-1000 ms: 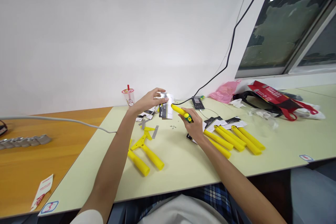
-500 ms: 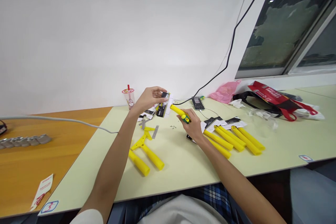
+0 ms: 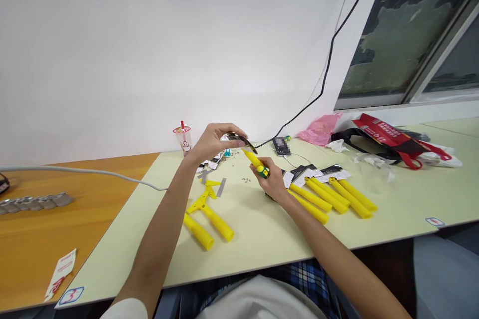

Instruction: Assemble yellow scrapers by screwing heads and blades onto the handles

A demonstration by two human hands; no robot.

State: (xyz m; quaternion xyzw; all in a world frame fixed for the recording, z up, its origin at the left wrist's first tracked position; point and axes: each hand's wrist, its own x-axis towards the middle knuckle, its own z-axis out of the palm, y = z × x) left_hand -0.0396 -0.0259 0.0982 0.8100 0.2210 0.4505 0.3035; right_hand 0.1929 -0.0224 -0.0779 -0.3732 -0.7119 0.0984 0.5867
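My left hand (image 3: 214,141) pinches a black printed card (image 3: 250,142), which is bent and seen nearly edge-on. The card's right edge is at the top end of a yellow tubular handle (image 3: 251,157). That handle is in my closed right hand (image 3: 274,180), together with a green-and-yellow grip (image 3: 263,172), perhaps a screwdriver's; its tip is hidden. Below my left hand lie yellow scraper pieces (image 3: 204,202) with forked heads, and a grey metal strip (image 3: 221,188). Several small screws (image 3: 246,180) are scattered between my arms.
Right of my right hand lie several yellow handles with cards (image 3: 329,197). Behind them are a phone (image 3: 282,145) on a cable and a red bag (image 3: 392,137). A lidded cup (image 3: 183,140) stands by the wall. Grey metal pieces (image 3: 35,203) lie on the wooden table.
The card in my left hand has turned from showing its printed face to nearly edge-on, and has moved right onto the handle's top end. My right hand has barely moved.
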